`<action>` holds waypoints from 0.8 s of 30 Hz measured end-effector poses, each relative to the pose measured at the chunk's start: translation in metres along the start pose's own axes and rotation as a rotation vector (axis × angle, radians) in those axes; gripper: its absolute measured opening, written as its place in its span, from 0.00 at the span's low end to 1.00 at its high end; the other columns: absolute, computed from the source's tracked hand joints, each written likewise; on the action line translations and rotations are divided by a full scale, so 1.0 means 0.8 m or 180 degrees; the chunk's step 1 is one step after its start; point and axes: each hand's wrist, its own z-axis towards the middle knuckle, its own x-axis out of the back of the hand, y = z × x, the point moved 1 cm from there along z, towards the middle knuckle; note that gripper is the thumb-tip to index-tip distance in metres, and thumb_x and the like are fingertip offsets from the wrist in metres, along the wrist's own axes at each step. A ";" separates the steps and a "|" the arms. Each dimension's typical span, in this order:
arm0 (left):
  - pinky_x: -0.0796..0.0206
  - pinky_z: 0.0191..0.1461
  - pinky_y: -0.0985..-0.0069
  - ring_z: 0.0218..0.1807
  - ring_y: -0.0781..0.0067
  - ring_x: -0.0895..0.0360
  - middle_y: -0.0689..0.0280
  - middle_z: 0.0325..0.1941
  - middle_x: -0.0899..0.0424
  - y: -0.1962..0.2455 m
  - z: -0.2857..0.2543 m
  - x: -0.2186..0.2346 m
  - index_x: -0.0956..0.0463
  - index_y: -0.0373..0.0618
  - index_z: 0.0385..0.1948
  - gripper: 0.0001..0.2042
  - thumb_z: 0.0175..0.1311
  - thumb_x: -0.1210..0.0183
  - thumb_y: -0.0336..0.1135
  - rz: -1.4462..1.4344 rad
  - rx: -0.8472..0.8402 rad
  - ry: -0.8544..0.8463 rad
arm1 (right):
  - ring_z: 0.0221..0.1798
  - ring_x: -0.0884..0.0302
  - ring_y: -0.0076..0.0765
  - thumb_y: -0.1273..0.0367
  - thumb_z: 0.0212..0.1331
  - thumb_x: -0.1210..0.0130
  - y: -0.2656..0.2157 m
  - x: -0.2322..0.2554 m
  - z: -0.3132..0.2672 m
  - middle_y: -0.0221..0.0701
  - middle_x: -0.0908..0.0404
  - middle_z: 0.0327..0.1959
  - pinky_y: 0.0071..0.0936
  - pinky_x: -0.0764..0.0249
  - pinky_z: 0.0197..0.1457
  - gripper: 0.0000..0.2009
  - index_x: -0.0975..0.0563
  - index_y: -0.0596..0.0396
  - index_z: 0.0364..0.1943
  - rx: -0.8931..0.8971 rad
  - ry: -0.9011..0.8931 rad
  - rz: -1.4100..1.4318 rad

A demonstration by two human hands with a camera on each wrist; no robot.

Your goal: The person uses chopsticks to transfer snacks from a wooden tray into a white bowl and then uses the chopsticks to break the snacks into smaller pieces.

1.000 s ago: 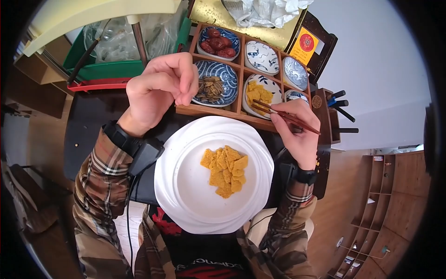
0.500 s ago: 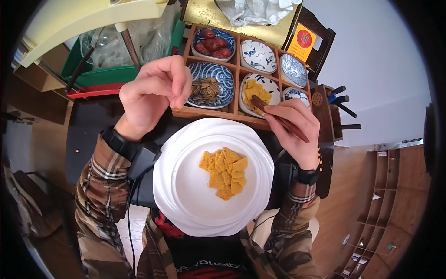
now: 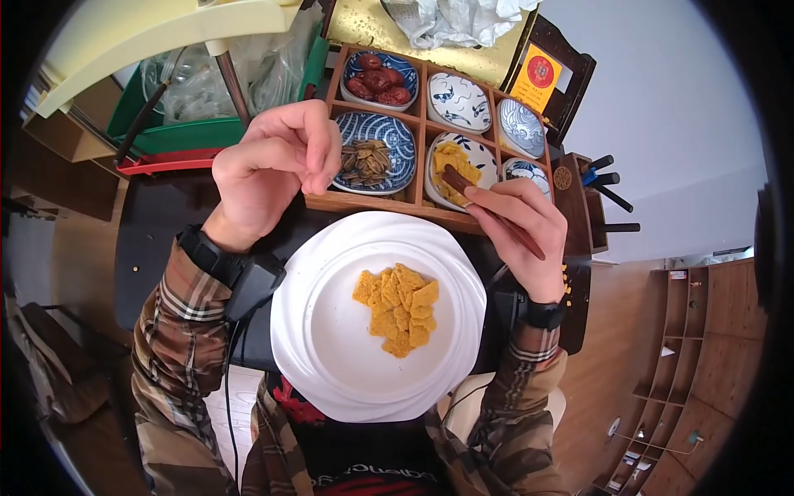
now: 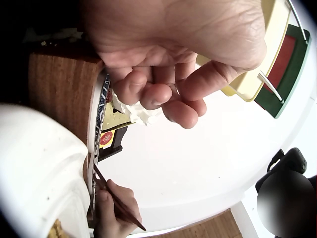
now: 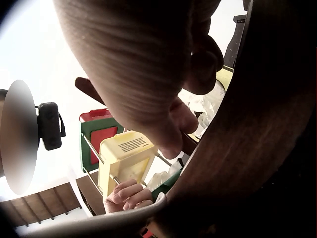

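In the head view my right hand [image 3: 529, 236] pinches brown wooden tongs [image 3: 517, 231]. The tips of the tongs reach into a white bowl with blue leaves [image 3: 484, 157], among its yellow crispy chips [image 3: 451, 157]. Raised at the left, my left hand [image 3: 269, 174] holds nothing, its fingers loosely curled near the thumb. It hovers beside a blue patterned bowl [image 3: 401, 149] of striped seeds [image 3: 364, 163]. Below both hands is a white plate [image 3: 294, 331] with a pile of chips [image 3: 397, 310]. From the right wrist view, the tips are hidden.
A divided wooden box [image 3: 331, 201] holds the bowls, one with red dates [image 3: 376, 81]. At its right stands a holder with black-handled utensils [image 3: 608, 178]. A green bin with plastic bags [image 3: 215, 91] lies back left, crumpled white paper [image 3: 455, 21] behind.
My right hand has tilted the tongs, and their tips have come down into the chips in the leaf-patterned bowl. My left hand stays about where it was. The plate's pile looks unchanged.
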 end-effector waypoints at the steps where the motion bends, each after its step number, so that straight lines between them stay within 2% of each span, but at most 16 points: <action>1: 0.43 0.29 0.82 0.23 0.77 0.32 0.61 0.22 0.25 0.000 0.000 0.000 0.32 0.42 0.22 0.06 0.52 0.51 0.34 0.0016 0.0004 0.0003 | 0.35 0.19 0.35 0.80 0.50 0.31 0.000 0.001 0.000 0.32 0.19 0.35 0.27 0.23 0.37 0.13 0.14 0.56 0.42 0.0034 0.0032 -0.0047; 17: 0.43 0.29 0.81 0.23 0.76 0.31 0.61 0.22 0.26 0.000 0.000 -0.004 0.31 0.41 0.23 0.06 0.51 0.51 0.33 -0.0040 -0.0007 -0.0008 | 0.35 0.19 0.34 0.80 0.50 0.31 0.006 0.001 -0.001 0.32 0.18 0.36 0.26 0.24 0.37 0.14 0.15 0.56 0.42 0.0104 0.0359 -0.0143; 19: 0.46 0.28 0.79 0.23 0.75 0.38 0.65 0.18 0.29 0.005 0.000 -0.011 0.35 0.46 0.19 0.03 0.47 0.51 0.32 0.0142 0.0110 0.0255 | 0.35 0.19 0.35 0.80 0.50 0.31 0.007 0.000 -0.001 0.32 0.18 0.36 0.26 0.24 0.37 0.14 0.15 0.56 0.42 0.0034 0.0416 -0.0139; 24: 0.46 0.28 0.79 0.23 0.75 0.38 0.64 0.18 0.29 0.005 0.000 -0.011 0.35 0.46 0.19 0.03 0.47 0.51 0.32 0.0122 0.0109 0.0242 | 0.36 0.19 0.34 0.80 0.51 0.31 0.009 -0.003 -0.004 0.33 0.17 0.37 0.25 0.24 0.39 0.13 0.15 0.57 0.42 -0.0180 0.0446 0.0102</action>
